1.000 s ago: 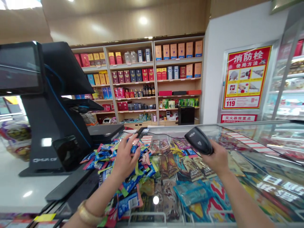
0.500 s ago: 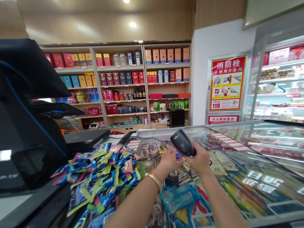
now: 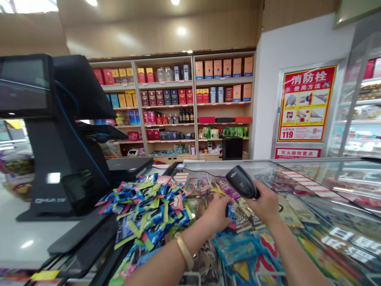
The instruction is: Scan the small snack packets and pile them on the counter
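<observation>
My right hand [image 3: 267, 203] is wrapped round the handle of a black barcode scanner [image 3: 241, 182], whose head points up and to the left. Just left of and below it, my left hand [image 3: 218, 211] grips a small blue and pink snack packet [image 3: 231, 216], partly hidden by the fingers. A gold bangle [image 3: 184, 251] circles my left wrist. To the left, a heap of small blue, green and pink snack packets [image 3: 154, 212] lies on the counter. Both hands are over a glass-topped case [image 3: 262, 169] with bagged goods visible beneath.
A black cash register with screens [image 3: 68, 159] stands at the left on a white counter [image 3: 18, 234]. Behind the case are shelves [image 3: 166, 105] of boxes and bottles. A red and yellow poster [image 3: 308, 105] hangs on the wall at right.
The view has turned left, so the scene sits further right. My left hand, with the packet, has come slightly down and away from the scanner; the packet's pink end now shows below the fingers.
</observation>
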A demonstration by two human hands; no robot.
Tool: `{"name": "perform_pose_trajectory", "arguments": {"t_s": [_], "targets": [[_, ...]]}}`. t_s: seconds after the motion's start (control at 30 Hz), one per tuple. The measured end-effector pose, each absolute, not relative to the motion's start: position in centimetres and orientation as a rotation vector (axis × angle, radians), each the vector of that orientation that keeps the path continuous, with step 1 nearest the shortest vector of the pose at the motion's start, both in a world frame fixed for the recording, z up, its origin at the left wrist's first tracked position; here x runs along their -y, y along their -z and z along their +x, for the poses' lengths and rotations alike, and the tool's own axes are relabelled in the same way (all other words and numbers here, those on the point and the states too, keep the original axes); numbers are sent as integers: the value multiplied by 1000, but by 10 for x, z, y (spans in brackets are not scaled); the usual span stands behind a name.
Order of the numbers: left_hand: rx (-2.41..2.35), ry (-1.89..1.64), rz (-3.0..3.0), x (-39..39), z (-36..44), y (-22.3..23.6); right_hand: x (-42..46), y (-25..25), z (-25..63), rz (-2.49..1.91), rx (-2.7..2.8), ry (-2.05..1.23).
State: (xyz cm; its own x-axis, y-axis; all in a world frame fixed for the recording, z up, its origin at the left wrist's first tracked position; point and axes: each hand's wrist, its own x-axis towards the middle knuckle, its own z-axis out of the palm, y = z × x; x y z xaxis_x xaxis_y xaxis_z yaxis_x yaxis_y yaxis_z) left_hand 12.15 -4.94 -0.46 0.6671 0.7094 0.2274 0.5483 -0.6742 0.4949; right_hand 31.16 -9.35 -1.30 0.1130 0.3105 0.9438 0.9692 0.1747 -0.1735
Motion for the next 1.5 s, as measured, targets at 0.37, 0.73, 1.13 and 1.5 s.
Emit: {"name": "perform_pose_trajectory", "arguments": {"t_s": [0.37, 0.73, 1.13, 1.5], "targets": [[-804, -1342, 1946, 37, -13, -36, 91, 26, 317, -1302, 1536, 882], [-932, -1538, 1724, 11, -34, -18, 106, 5, 245, -1113, 1824, 733], [-933, -1546, 1980, 8, -28, -12, 104, -6, 187, -1155, 1859, 558], [-938, -1520, 2007, 9, -28, -12, 105, 1, 199, -1256, 1900, 552]]}}
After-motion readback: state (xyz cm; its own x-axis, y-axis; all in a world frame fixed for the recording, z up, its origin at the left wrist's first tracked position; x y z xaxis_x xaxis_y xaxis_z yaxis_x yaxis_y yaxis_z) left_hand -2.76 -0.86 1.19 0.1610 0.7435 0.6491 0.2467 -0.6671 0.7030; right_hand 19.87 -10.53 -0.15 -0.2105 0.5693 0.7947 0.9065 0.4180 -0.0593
